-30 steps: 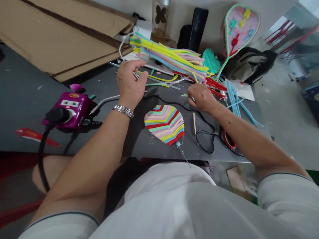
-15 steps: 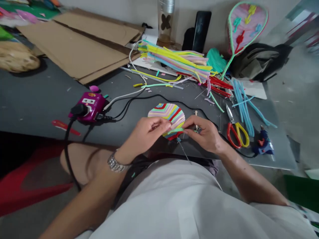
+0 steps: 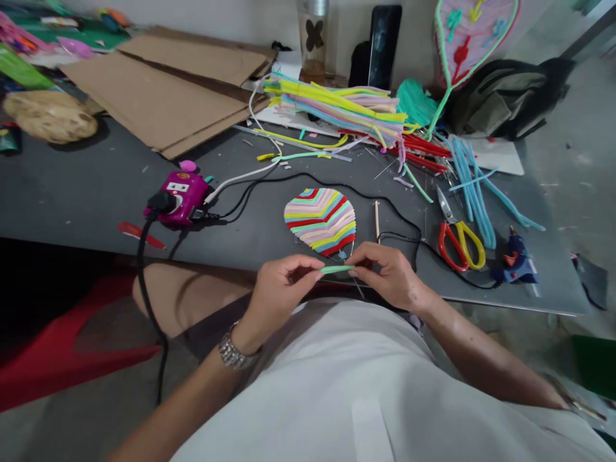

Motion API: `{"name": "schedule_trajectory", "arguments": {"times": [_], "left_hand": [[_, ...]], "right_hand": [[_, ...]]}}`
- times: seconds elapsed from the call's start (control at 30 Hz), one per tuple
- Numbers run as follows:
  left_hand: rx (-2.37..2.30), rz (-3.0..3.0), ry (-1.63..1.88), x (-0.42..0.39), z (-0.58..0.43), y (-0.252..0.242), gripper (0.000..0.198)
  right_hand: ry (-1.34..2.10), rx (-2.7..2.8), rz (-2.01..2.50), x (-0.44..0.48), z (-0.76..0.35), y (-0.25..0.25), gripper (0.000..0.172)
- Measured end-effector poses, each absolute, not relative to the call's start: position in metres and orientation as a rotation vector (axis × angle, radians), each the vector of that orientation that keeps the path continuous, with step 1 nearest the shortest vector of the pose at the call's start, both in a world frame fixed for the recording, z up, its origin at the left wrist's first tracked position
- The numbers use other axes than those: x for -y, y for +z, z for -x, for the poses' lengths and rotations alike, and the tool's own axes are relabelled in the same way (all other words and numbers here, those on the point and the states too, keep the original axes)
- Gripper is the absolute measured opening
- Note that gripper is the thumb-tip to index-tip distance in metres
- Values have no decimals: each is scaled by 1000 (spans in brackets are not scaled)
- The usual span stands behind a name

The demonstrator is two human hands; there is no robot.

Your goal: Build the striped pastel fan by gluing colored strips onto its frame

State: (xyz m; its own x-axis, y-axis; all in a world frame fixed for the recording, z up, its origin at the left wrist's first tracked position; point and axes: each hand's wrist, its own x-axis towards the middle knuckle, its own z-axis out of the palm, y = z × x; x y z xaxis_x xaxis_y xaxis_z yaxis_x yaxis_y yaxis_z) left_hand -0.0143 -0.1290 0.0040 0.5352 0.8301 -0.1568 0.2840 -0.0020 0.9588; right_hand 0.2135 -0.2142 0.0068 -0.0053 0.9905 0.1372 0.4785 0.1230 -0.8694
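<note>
Between my two hands, at the table's front edge, is a short mint-green pipe cleaner [image 3: 337, 269]. My left hand [image 3: 289, 279] pinches its left end with thumb and finger. The other end is pinched by my right hand [image 3: 385, 269]. Just beyond them, a rounded piece covered in striped pipe cleaners [image 3: 320, 218] lies flat on the table, in red, yellow, blue, pink and green. It narrows toward me, ending in a small blue bit with thin wire. To its right lies a small wooden stick [image 3: 376, 221].
Right of my hands are scissors [image 3: 455, 237], a blue glue gun [image 3: 517, 260] and blue pipe cleaners [image 3: 474, 186]. A pipe-cleaner bundle [image 3: 337, 106] lies at the back. Cables run from a purple power socket [image 3: 180, 199] at left. Cardboard sheets [image 3: 158, 96] lie behind it.
Both hands have drawn back toward me with the mint-green pipe cleaner, off the striped piece, which is now more fully visible. The camera view has shifted slightly.
</note>
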Motion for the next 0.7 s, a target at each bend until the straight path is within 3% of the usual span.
{"name": "schedule_trajectory", "arguments": {"times": [0.2, 0.7], "left_hand": [[-955, -1772, 533, 142, 12, 3, 12], [-992, -1468, 529, 138, 7, 5, 13]], "right_hand": [[786, 1623, 1491, 223, -208, 4, 18], [861, 1401, 1580, 225, -211, 6, 20]]}}
